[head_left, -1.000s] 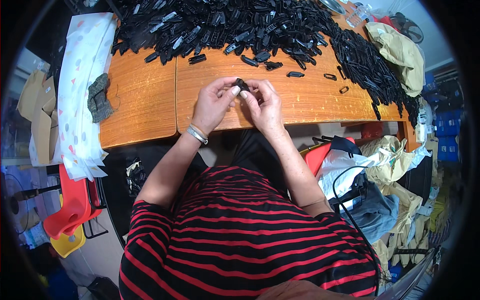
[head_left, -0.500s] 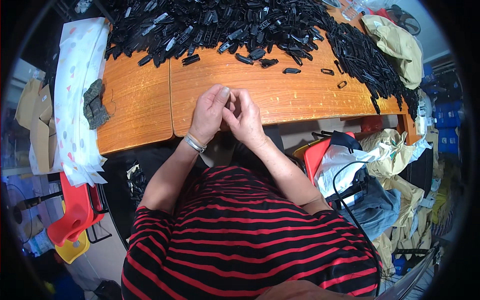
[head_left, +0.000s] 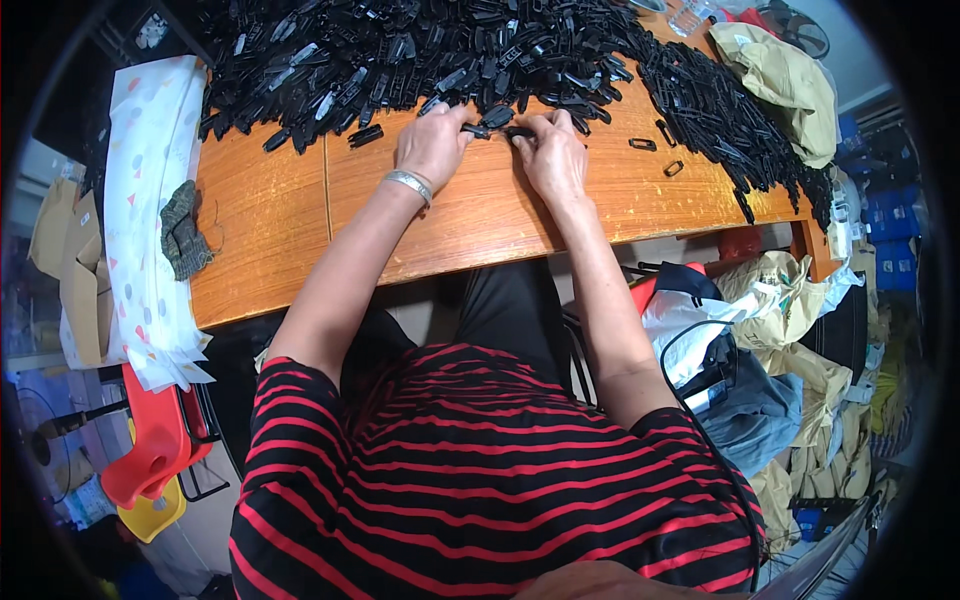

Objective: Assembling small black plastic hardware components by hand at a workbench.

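We see loose parts plentiful in the main heap (head_left: 400,60) and right-hand heap (head_left: 735,130), finished or not we cannot tell; forearms extend over the desk (head_left: 440,225), left hand (head_left: 430,150) touching a near part (head_left: 476,131) before the main heap, grip unclear, right hand (head_left: 556,158) pinching a neighbouring part (head_left: 517,132)

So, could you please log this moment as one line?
left hand: touching black part | right hand: touching another black part | black pile: on table, beyond both hands

glossy black plastic parts (head_left: 350,60), scuffed wood-grain table (head_left: 262,225), shiny metal bracelet (head_left: 409,182), rough knitted cloth (head_left: 184,235)
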Action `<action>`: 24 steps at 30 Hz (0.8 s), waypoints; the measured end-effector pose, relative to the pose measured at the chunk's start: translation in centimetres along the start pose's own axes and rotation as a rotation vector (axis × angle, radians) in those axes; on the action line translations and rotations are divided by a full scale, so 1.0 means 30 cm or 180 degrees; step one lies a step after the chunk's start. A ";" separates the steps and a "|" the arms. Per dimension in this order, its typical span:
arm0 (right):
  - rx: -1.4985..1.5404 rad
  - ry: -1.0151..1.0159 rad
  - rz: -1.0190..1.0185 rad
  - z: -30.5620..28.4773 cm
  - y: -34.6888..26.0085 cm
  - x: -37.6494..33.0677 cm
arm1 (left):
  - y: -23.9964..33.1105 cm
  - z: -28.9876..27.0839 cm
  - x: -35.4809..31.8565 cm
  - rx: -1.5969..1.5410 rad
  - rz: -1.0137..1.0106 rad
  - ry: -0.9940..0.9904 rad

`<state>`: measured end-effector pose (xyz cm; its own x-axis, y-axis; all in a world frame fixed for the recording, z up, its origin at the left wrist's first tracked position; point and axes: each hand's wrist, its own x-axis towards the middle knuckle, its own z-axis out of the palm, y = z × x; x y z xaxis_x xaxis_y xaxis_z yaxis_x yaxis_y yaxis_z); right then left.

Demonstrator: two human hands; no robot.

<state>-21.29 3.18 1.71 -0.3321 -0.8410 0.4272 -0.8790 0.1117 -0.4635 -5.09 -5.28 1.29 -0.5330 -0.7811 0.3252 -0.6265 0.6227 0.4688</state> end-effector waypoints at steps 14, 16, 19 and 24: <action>0.0264 0.0286 0.0401 -0.034 0.035 0.007 | 0.098 0.027 0.083 -0.0032 0.0184 -0.0162; 0.0625 0.0215 0.0415 -0.041 0.020 -0.005 | 0.079 0.072 0.100 0.0392 0.0318 -0.0119; 0.0923 -0.0244 0.0553 -0.055 0.007 -0.044 | 0.104 0.061 0.105 0.0538 0.0262 -0.0242; 0.1065 -0.0632 0.0500 -0.058 -0.009 -0.080 | 0.090 0.029 0.079 0.0585 0.0224 -0.0212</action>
<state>-20.86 6.10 2.16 -0.3522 -0.9167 0.1885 -0.6525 0.0961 -0.7517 -8.53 -5.42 2.61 -0.6118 -0.7344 0.2939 -0.6764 0.6783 0.2870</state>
